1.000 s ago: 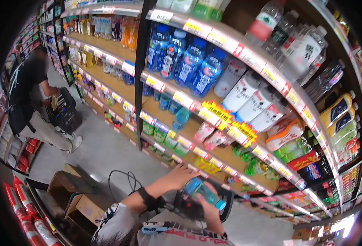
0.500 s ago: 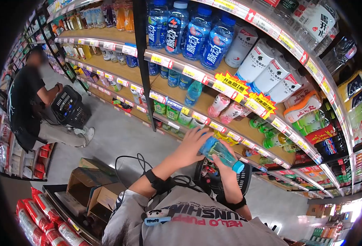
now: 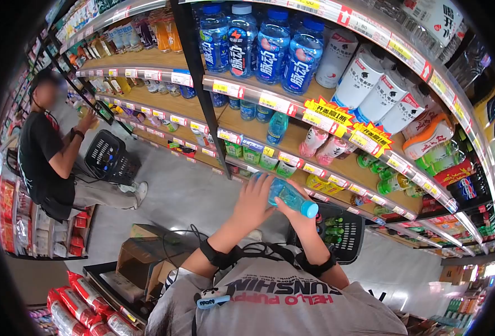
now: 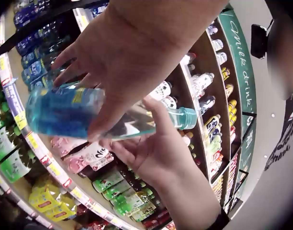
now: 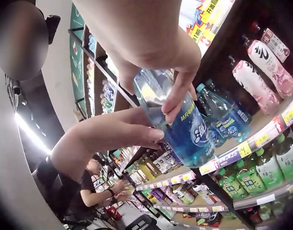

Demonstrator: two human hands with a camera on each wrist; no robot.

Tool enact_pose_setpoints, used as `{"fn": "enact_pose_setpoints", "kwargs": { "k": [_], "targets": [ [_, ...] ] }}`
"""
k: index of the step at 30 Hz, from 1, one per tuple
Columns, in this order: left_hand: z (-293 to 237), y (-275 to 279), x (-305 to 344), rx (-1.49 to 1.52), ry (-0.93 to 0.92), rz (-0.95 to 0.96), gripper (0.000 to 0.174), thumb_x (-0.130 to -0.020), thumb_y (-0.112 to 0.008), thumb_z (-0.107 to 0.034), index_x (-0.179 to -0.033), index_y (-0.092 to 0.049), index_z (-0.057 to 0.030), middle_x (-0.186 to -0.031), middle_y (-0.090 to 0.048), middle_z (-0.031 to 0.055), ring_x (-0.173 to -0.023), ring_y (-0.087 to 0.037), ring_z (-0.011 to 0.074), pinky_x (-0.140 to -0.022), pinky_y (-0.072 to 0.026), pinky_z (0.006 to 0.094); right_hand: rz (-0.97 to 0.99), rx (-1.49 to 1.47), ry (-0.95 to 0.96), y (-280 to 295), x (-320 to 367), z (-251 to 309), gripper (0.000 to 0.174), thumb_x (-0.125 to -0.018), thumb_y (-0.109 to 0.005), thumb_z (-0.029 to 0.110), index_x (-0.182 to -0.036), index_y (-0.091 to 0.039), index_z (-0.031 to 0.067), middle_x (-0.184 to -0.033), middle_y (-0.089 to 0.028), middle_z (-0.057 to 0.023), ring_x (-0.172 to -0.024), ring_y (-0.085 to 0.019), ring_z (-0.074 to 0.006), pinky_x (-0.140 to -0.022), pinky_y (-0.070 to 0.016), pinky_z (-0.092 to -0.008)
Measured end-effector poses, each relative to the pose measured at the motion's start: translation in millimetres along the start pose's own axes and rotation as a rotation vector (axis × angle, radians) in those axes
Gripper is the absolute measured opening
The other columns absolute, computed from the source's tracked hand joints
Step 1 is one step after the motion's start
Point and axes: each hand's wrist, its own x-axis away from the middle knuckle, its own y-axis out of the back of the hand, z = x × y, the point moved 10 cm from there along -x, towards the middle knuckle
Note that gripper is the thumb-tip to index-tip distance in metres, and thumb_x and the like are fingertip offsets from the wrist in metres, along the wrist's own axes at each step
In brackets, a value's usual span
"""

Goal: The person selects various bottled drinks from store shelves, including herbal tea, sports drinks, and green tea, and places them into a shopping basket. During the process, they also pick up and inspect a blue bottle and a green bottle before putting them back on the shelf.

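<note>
A clear plastic drink bottle (image 3: 288, 194) with blue liquid and a light blue cap lies tilted between my hands, in front of the shelves. My right hand (image 3: 299, 217) grips its neck half, thumb over the near side. My left hand (image 3: 252, 200) holds the base half. In the left wrist view the left thumb (image 4: 104, 120) crosses the bottle while the other fingers spread along its far side. The right wrist view shows the blue label (image 5: 200, 129), with the right fingers (image 5: 177, 98) curled round the upper part.
Similar blue bottles (image 5: 225, 115) stand on the shelf ahead, beside pink bottles (image 3: 313, 141). Below my hands sits a black basket (image 3: 348, 243) holding several bottles. Cardboard boxes (image 3: 132, 259) and red packages (image 3: 88, 294) are at lower left. Another person (image 3: 48, 151) stands in the aisle near a second basket (image 3: 104, 157).
The view has shifted, and both hands have brought the bottle slightly higher before the shelves, still holding it. The other person has straightened up and now raises both hands, holding something.
</note>
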Motion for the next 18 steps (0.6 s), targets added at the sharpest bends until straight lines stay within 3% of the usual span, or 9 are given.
{"fn": "enact_pose_setpoints", "kwargs": {
  "k": [4,7,9,10,12,13,16,17,18],
  "targets": [
    [1.8,-15.6,0.1,-0.080,-0.040,0.301,0.078,-0.065,-0.067,-0.019,-0.127,-0.024,0.0019,-0.125,-0.036,0.0235,-0.107,-0.044,0.0367,-0.090,-0.0343,0.0434,0.025,0.215,0.092,5.4,-0.3,20.5,0.046,-0.067,-0.071,0.017,-0.105,-0.053,-0.0020,-0.093,-0.062,-0.0107,-0.082,-0.059,-0.0126,-0.075,-0.0455,-0.0248],
    [2.2,-21.3,-6.0,0.063,0.009,0.550,0.081,-0.065,-0.068,-0.022,-0.129,-0.023,0.0011,-0.126,-0.037,0.0232,-0.107,-0.046,0.0352,-0.090,-0.0372,0.0389,0.063,0.319,0.199,7.8,-1.1,28.8,0.045,-0.066,-0.071,0.020,-0.103,-0.055,-0.0007,-0.088,-0.063,-0.0117,-0.079,-0.060,-0.0134,-0.072,-0.0462,-0.0245],
    [-2.3,-17.0,-23.0,0.335,-0.133,0.562,0.079,-0.063,-0.069,-0.024,-0.127,-0.029,0.0002,-0.122,-0.042,0.0223,-0.104,-0.049,0.0342,-0.087,-0.0393,0.0359,0.122,0.360,0.223,11.0,-8.1,25.2,0.044,-0.066,-0.071,0.021,-0.102,-0.056,0.0002,-0.085,-0.063,-0.0124,-0.077,-0.061,-0.0142,-0.071,-0.0465,-0.0247],
    [-4.8,-12.3,-30.4,0.475,-0.202,0.558,0.078,-0.062,-0.070,-0.025,-0.126,-0.032,-0.0002,-0.120,-0.045,0.0218,-0.103,-0.050,0.0336,-0.086,-0.0404,0.0344,0.154,0.341,0.146,11.9,-12.9,31.6,0.043,-0.066,-0.071,0.022,-0.099,-0.057,0.0006,-0.082,-0.063,-0.0123,-0.075,-0.061,-0.0140,-0.070,-0.0469,-0.0259],
    [-13.3,11.6,-45.7,0.274,-0.253,0.494,0.074,-0.063,-0.070,-0.023,-0.124,-0.036,-0.0017,-0.118,-0.048,0.0203,-0.103,-0.050,0.0321,-0.086,-0.0400,0.0353,0.189,0.263,-0.009,16.9,-27.7,14.2,0.044,-0.066,-0.071,0.019,-0.102,-0.055,0.0005,-0.084,-0.062,-0.0088,-0.073,-0.059,-0.0125,-0.069,-0.0471,-0.0254],
    [-18.4,24.0,-52.9,0.168,-0.280,0.457,0.071,-0.063,-0.070,-0.022,-0.124,-0.038,-0.0025,-0.117,-0.049,0.0196,-0.104,-0.050,0.0313,-0.086,-0.0398,0.0357,0.193,0.237,-0.009,17.9,-34.4,13.1,0.043,-0.067,-0.071,0.018,-0.103,-0.055,0.0004,-0.082,-0.061,-0.0071,-0.068,-0.057,-0.0105,-0.063,-0.0472,-0.0241],
    [8.8,26.1,-67.8,0.110,0.018,0.538,0.074,-0.064,-0.070,-0.024,-0.126,-0.036,-0.0050,-0.128,-0.040,0.0138,-0.111,-0.045,0.0275,-0.091,-0.0369,0.0346,0.219,0.307,0.162,20.9,-48.6,33.8,0.043,-0.068,-0.070,0.016,-0.105,-0.054,0.0009,-0.080,-0.060,-0.0048,-0.063,-0.055,-0.0076,-0.051,-0.0461,-0.0213],
    [8.5,32.6,-73.0,0.126,0.011,0.491,0.074,-0.063,-0.070,-0.022,-0.127,-0.036,-0.0053,-0.128,-0.040,0.0135,-0.112,-0.045,0.0269,-0.091,-0.0368,0.0345,0.230,0.353,0.240,22.3,-49.8,41.8,0.043,-0.069,-0.070,0.016,-0.106,-0.054,0.0012,-0.081,-0.060,-0.0046,-0.062,-0.055,-0.0071,-0.048,-0.0456,-0.0206],
    [9.2,38.9,-78.4,0.142,0.004,0.443,0.074,-0.063,-0.070,-0.020,-0.127,-0.036,-0.0055,-0.128,-0.041,0.0131,-0.112,-0.044,0.0263,-0.091,-0.0367,0.0344,0.220,0.301,0.196,27.3,-59.1,34.7,0.045,-0.068,-0.071,0.018,-0.106,-0.053,0.0009,-0.084,-0.060,-0.0063,-0.066,-0.057,-0.0094,-0.054,-0.0465,-0.0225]
  ]
}}
